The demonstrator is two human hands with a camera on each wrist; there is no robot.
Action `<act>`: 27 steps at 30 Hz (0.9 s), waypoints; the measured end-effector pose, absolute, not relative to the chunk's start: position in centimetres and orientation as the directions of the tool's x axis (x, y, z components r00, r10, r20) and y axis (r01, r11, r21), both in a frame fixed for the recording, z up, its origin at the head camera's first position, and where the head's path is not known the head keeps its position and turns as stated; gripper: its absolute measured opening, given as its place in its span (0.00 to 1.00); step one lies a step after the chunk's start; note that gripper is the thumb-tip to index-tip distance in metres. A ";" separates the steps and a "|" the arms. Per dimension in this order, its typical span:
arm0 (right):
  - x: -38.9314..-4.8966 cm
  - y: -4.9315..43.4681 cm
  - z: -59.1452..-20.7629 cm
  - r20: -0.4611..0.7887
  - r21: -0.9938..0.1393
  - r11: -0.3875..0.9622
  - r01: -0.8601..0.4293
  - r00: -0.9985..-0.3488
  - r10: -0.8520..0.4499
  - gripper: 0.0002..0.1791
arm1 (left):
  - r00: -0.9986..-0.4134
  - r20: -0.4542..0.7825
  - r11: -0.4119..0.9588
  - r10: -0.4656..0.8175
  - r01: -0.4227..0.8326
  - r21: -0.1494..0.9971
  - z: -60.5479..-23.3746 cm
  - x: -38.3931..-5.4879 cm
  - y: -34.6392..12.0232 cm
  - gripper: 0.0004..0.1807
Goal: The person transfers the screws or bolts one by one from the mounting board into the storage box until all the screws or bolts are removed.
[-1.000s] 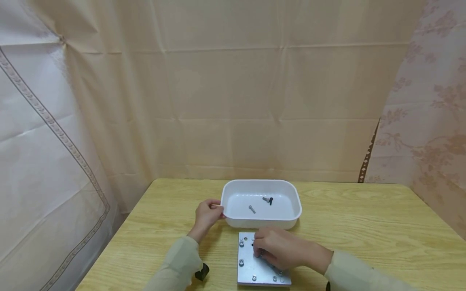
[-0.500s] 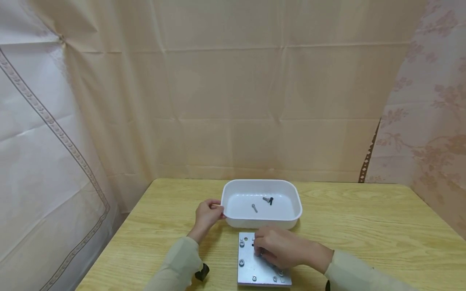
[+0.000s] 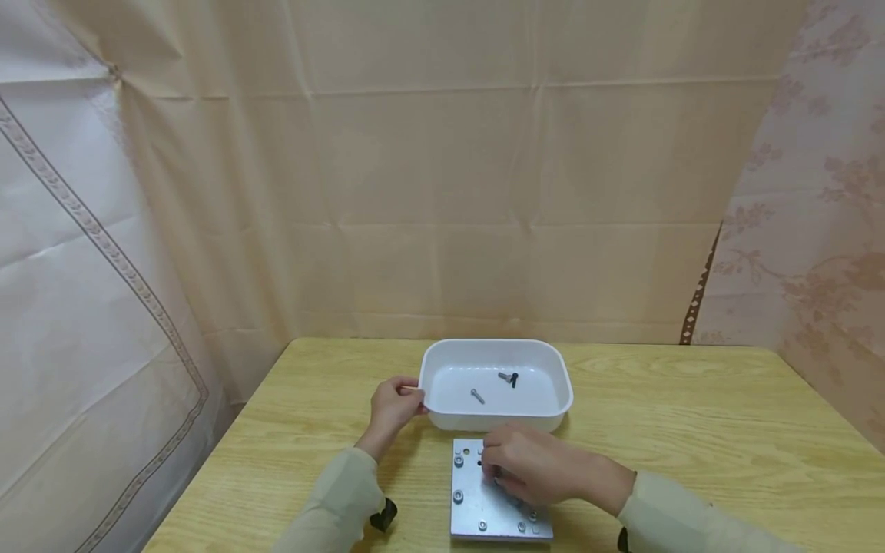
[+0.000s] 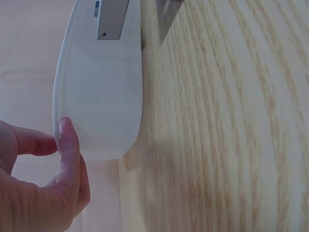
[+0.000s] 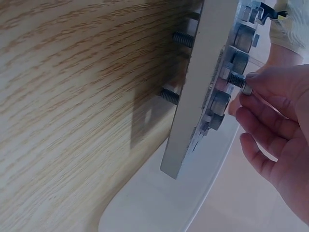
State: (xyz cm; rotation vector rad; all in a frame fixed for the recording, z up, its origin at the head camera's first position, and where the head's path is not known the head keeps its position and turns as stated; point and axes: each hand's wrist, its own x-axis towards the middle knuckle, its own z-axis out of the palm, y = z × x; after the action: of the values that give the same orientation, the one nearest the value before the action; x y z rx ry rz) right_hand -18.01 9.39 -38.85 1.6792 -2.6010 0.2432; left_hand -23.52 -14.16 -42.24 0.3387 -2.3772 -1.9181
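Observation:
My left hand (image 3: 394,407) pinches the left rim of a white plastic tray (image 3: 498,422), thumb on one side and fingers on the other in the left wrist view. My right hand (image 3: 528,465) is over a silver metal plate (image 3: 466,518) in front of the tray. Seen from the right wrist, its thumb and fingers pinch the head end of a bolt (image 5: 236,79), whose threaded end points at the plate's face. Several socket-head bolts, one a bolt (image 3: 458,496) near the left edge, are set in the plate. Threaded ends stick out beneath it.
Inside the tray lie a loose silver bolt (image 3: 477,396) and, further right, a silver bolt (image 3: 504,377) against a black bolt (image 3: 515,380). All stands on a wood-grain table (image 3: 664,430), with a beige cloth (image 3: 442,192) hanging behind it.
The loose silver bolt in the tray has rolled a little right and then back left. Both hands stay almost where they were, at the rim and over the plate.

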 end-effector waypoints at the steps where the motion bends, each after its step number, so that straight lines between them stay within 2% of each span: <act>1: -18.0 9.4 -38.9 0.121 -0.104 0.399 -0.911 -0.410 -0.904 0.07 | -0.973 -0.084 0.199 -0.213 -0.127 0.972 -42.3 -23.5 -14.2 0.18; 7: -18.0 9.3 -38.7 0.149 -0.099 0.394 -0.914 -0.405 -0.902 0.06 | -0.972 -0.081 0.206 -0.219 -0.127 0.970 -42.2 -23.4 -14.1 0.17; 16: -18.8 9.4 -37.4 0.103 -0.217 0.460 -0.861 -0.489 -0.866 0.06 | -0.972 -0.077 0.215 -0.220 -0.125 0.968 -42.2 -23.7 -14.1 0.17; 27: -20.2 9.4 -35.7 0.239 -0.124 0.434 -0.893 -0.451 -0.860 0.04 | -0.973 -0.071 0.205 -0.219 -0.117 0.972 -42.4 -23.5 -14.1 0.17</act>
State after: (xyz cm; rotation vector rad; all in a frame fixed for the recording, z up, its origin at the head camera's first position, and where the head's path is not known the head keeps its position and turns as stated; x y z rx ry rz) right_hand -20.22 9.38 -35.68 1.5626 -2.5389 0.3505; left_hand -23.45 -14.09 -42.38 0.3321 -2.3743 -1.9015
